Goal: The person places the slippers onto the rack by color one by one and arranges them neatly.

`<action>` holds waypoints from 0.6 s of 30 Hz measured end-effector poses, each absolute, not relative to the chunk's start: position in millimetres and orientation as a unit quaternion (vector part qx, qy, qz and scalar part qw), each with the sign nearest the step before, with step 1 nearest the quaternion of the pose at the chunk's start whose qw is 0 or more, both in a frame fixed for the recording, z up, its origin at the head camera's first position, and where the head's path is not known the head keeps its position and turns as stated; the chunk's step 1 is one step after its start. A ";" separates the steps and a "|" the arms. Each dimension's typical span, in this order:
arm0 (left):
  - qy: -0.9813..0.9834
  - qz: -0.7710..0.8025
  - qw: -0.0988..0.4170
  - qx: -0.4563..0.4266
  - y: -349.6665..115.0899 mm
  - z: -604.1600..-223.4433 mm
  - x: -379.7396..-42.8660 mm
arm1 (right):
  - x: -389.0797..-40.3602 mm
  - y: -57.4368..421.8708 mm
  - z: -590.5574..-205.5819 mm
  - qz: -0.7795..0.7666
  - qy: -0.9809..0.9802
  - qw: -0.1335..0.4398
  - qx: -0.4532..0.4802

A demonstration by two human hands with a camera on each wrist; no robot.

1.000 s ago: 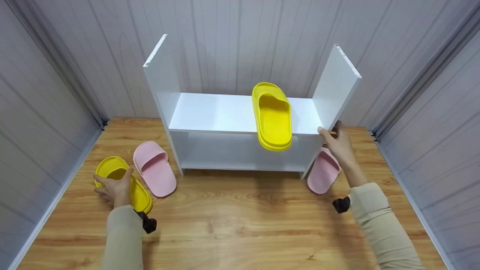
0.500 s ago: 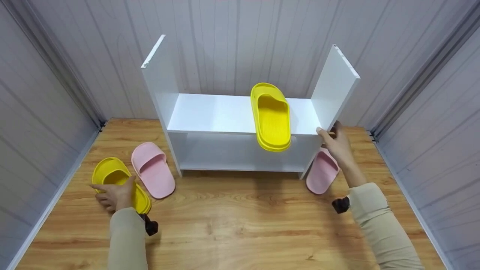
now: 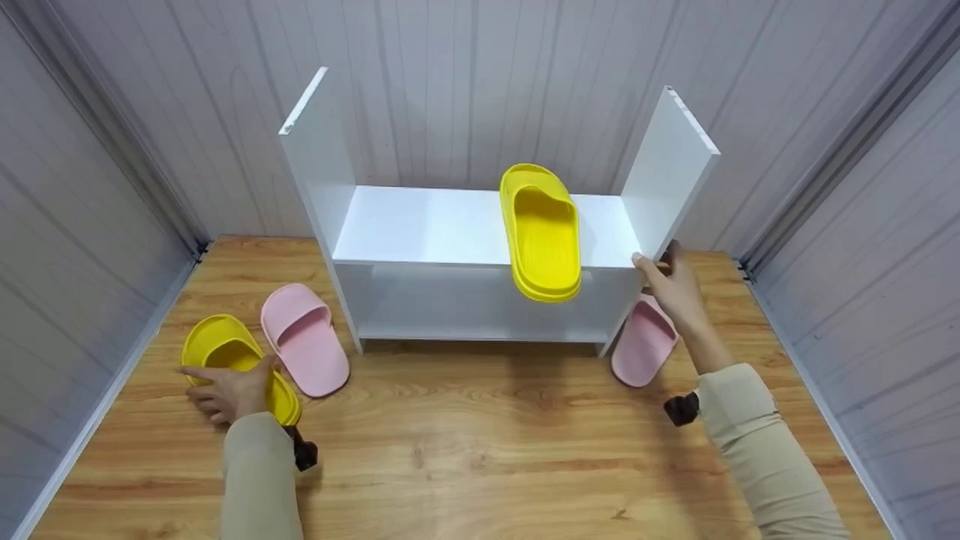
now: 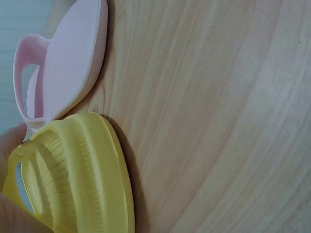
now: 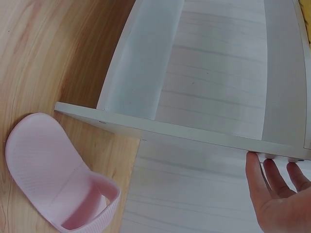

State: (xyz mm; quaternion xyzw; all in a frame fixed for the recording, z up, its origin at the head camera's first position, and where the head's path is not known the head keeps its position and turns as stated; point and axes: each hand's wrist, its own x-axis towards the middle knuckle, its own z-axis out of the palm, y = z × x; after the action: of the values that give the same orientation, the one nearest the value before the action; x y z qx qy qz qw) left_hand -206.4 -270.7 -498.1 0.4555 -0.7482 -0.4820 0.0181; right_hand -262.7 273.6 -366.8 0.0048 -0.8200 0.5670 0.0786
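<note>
At the left, my left hand (image 3: 238,388) spans a yellow slide slipper (image 3: 234,355) lying on the floor, thumb at one side and fingers at the other. The left wrist view shows the yellow slipper (image 4: 92,170) close up, the thumb at its edge. A white two-tier shelf (image 3: 420,225) stands against the back wall. My right hand (image 3: 673,291) holds its right side panel, with the thumb at the front edge; in the right wrist view the fingertips (image 5: 252,158) touch the panel's outer face. Another yellow slipper (image 3: 546,240) rests on the upper tier, its heel jutting over the front edge.
A pink slipper (image 3: 307,341) lies just right of the left yellow one, beside the shelf. Another pink slipper (image 3: 643,343) is on the floor by the shelf's right side, under my right hand. Panelled walls (image 3: 450,90) enclose the wooden floor (image 3: 450,450).
My left hand has slid a little toward the heel of the yellow slipper, which stays on the floor. The right hand keeps its place on the shelf, and the view has shifted slightly.
</note>
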 end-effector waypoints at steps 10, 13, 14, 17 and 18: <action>-0.758 -0.456 0.016 0.466 -272.3 -500.5 -209.4 | -262.5 274.6 -368.3 0.566 -0.820 0.079 0.011; -0.762 -0.452 0.022 0.463 -272.9 -500.7 -209.4 | -262.3 274.7 -368.0 0.571 -0.817 0.081 0.014; -0.764 -0.450 0.027 0.461 -273.0 -500.8 -209.4 | -262.5 274.8 -368.2 0.573 -0.815 0.082 0.014; -0.768 -0.445 0.040 0.459 -273.1 -500.5 -208.9 | -263.4 274.9 -368.9 0.570 -0.817 0.086 0.015; -0.769 -0.444 0.043 0.459 -273.0 -500.2 -208.9 | -263.7 275.1 -369.0 0.569 -0.818 0.087 0.014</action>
State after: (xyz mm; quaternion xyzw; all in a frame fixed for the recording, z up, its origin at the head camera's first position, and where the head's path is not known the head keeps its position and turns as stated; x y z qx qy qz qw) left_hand -208.9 -273.0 -500.2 0.4585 -0.7686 -0.4441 0.0429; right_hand -263.7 275.1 -369.0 0.0139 -0.8178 0.5686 0.0872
